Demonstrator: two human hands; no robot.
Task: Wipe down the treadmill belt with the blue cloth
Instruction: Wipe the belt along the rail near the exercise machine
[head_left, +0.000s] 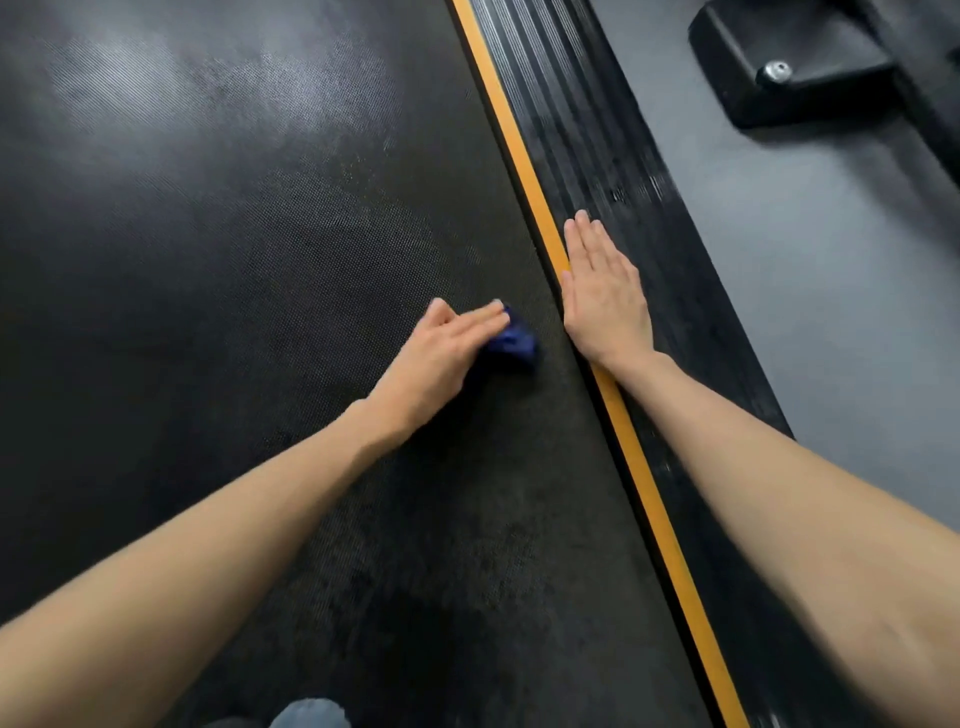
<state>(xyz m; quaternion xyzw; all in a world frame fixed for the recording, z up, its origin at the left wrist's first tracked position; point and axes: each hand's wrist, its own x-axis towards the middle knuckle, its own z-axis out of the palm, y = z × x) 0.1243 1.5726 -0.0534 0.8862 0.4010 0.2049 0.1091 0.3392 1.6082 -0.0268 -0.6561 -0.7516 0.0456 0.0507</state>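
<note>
The black textured treadmill belt (234, 291) fills the left and middle of the view. A small bunched dark blue cloth (511, 343) lies on the belt near its right edge. My left hand (441, 353) lies on top of the cloth and presses it against the belt, with the fingers stretched out over it. Most of the cloth is hidden under the palm. My right hand (602, 291) rests flat, palm down, on the ribbed black side rail (587, 135), its inner edge on the orange stripe (524, 171).
The orange stripe runs along the belt's right edge from top to bottom. Beyond the side rail lies grey floor (810, 270). The black bolted foot of another machine (789, 67) stands at the top right. A bit of grey clothing (311, 714) shows at the bottom edge.
</note>
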